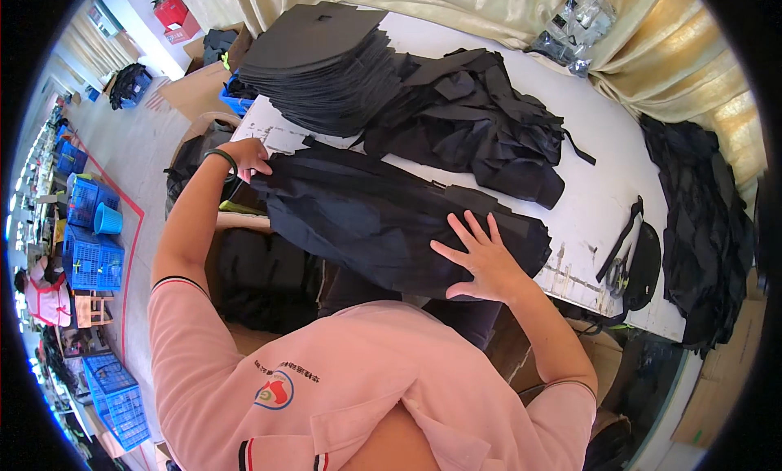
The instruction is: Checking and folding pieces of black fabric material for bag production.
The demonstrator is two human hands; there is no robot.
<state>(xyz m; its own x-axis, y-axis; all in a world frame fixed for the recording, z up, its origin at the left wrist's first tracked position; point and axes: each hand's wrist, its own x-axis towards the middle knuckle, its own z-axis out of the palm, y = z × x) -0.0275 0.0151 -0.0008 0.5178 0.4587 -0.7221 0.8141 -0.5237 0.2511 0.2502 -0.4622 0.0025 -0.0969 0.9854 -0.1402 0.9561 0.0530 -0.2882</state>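
A wide piece of black fabric (350, 202) lies along the front of the white table, its near edge hanging over the side. At its left end my left hand (248, 157) pinches the corner, fingers closed on the cloth. My right hand (481, 258) rests flat on the fabric's right part with the fingers spread. Behind it sits a tall stack of dark flat panels (318, 64), one with a small slot near its top. Beside the stack is a crumpled heap of black fabric pieces (481, 117) with a loose strap.
Scissors (617, 277) lie by a small black pouch (643, 263) at the table's right. More black fabric (700, 227) hangs at the far right. Clear plastic bags (578, 27) sit by the curtain (676, 64). An open carton (265, 280) stands below; blue crates (94, 259) line the left.
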